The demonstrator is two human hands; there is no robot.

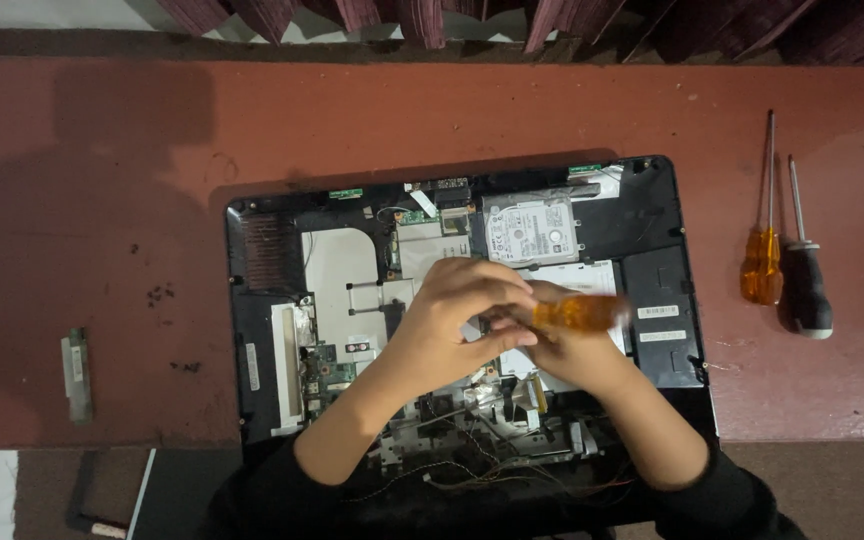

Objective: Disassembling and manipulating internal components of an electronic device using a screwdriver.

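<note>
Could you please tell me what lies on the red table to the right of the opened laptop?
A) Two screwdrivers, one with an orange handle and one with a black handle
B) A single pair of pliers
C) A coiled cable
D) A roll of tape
A: to the right of the opened laptop, an orange-handled screwdriver and a black-handled screwdriver lie side by side on the red table.

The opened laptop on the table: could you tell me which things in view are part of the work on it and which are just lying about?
In use:
opened laptop
amber-handled screwdriver
left hand
right hand

Lying about:
two spare screwdrivers
small metal bracket
</note>
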